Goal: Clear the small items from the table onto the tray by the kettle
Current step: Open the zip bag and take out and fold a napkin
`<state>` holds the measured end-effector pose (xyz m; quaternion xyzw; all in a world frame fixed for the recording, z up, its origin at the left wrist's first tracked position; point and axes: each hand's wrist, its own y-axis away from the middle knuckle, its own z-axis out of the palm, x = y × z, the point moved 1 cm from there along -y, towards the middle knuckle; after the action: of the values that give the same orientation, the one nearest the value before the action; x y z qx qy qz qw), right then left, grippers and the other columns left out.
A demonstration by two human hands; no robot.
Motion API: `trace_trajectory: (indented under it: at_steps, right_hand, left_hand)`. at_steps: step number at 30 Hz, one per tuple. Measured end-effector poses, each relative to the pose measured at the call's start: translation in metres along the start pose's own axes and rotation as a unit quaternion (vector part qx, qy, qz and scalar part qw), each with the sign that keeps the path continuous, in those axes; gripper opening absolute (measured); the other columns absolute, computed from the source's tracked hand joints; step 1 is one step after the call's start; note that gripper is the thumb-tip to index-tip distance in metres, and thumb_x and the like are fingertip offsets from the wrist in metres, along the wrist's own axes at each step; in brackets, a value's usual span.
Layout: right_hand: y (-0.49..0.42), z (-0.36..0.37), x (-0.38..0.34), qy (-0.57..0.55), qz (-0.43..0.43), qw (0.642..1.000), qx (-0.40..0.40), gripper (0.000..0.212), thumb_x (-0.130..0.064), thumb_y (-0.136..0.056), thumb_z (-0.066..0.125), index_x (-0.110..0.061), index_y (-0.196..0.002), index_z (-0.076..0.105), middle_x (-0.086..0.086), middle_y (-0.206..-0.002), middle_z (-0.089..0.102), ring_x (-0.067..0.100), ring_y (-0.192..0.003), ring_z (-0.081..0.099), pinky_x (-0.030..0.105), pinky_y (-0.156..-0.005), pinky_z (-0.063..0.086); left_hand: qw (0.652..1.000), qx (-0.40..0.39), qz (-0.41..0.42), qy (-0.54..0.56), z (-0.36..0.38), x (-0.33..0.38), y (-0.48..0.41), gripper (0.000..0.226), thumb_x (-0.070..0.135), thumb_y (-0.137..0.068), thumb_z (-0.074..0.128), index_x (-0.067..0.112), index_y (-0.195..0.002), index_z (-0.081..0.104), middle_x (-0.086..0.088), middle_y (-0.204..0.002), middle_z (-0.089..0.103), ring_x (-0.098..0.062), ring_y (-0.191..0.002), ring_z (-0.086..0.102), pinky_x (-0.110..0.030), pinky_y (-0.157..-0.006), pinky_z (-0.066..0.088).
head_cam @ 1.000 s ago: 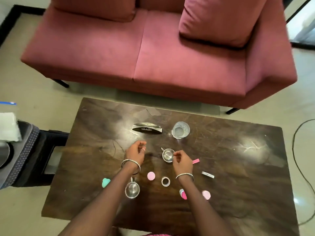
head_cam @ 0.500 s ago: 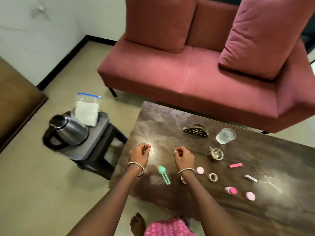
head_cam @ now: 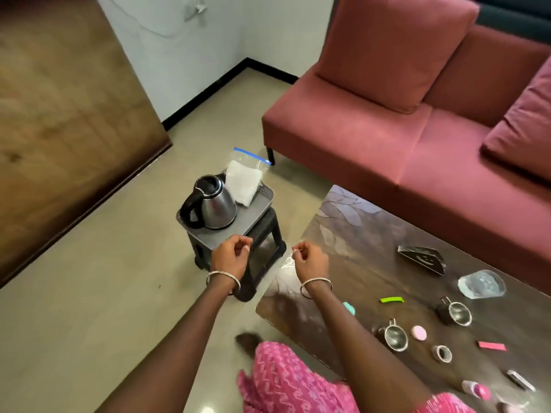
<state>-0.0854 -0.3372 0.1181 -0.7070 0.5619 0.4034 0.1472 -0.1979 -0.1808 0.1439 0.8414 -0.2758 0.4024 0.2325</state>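
While both hands hung near the tray [head_cam: 256,217], head view put it and the kettle [head_cam: 213,204] at ten o'clock from the table [head_cam: 372,263]. Left hand [head_cam: 231,257] and right hand [head_cam: 310,259] were pinched nearly closed, seemingly on something tiny; what, I couldn't tell. Best released low over bare tray. Steel cups [head_cam: 395,338] remained tabled.

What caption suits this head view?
Both pinched hands, left and right, near the grey tray beside the steel kettle.
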Motion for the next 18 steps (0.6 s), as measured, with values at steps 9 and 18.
trace_trajectory:
  at_steps: [9,18]
  right_hand:
    - [-0.077,0.071,-0.060,-0.006,0.015,1.000,-0.005,0.012,-0.017,-0.091,0.058,-0.016,-0.093,0.070,0.003,-0.087,0.075,0.021,-0.080,0.068,0.026,-0.071,0.046]
    - [-0.202,0.130,-0.115,-0.005,0.056,0.998,0.017,0.013,-0.013,-0.089,0.060,-0.011,-0.094,0.072,0.007,-0.087,0.075,0.024,-0.082,0.068,0.027,-0.070,0.047]
  left_hand:
    - [1.000,-0.015,0.009,0.003,-0.037,-0.023,-0.096,0.016,0.009,-0.088,0.061,0.016,-0.096,0.072,0.002,-0.091,0.074,-0.012,-0.084,0.069,-0.022,-0.082,0.053]
    - [0.997,-0.049,0.054,0.037,-0.050,-0.008,-0.243,0.019,0.006,-0.087,0.060,0.019,-0.095,0.072,0.005,-0.092,0.075,-0.009,-0.087,0.070,-0.029,-0.084,0.056]
